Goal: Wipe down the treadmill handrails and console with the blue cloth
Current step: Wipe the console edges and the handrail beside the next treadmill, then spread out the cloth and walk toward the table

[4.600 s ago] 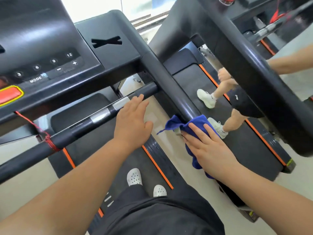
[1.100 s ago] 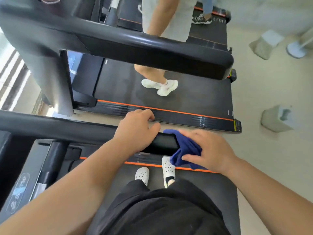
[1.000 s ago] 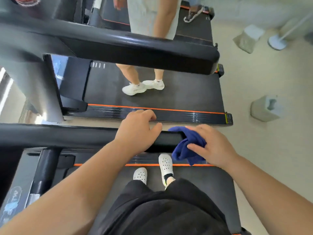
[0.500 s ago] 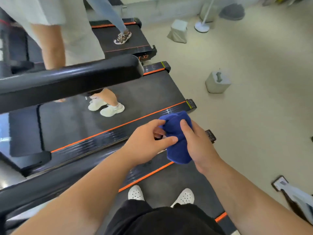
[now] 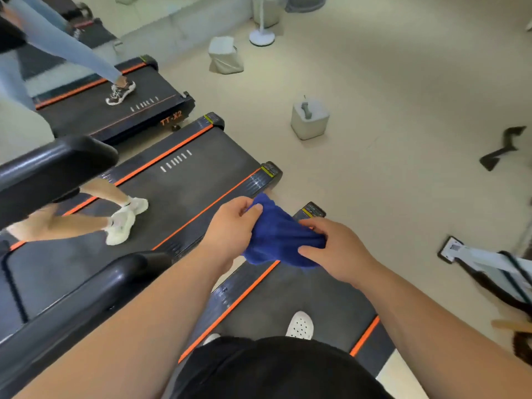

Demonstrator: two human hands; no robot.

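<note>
The blue cloth [image 5: 280,236] is held in the air between both hands, above the far end of the treadmill deck [image 5: 316,292], and is drawn out so that its long axis runs from far left to near right. Its far-left corner is pinched between the thumb and fingers of the left hand [image 5: 230,228]. Its near-right end is gathered in the curled fingers of the right hand [image 5: 338,250]. The black handrail [image 5: 95,286] lies to the left of the cloth and apart from it, its rounded end just beside the left forearm, so the left hand is judged the nearer to it. The console is not seen. Half a second earlier the cloth was an upright bunch between hands set close together; it has since been pulled wider. A second earlier it was pressed on the rail's end while the left hand gripped the rail; now the rail is touched by neither hand. A neighbouring treadmill [image 5: 184,180] lies farther left.
</note>
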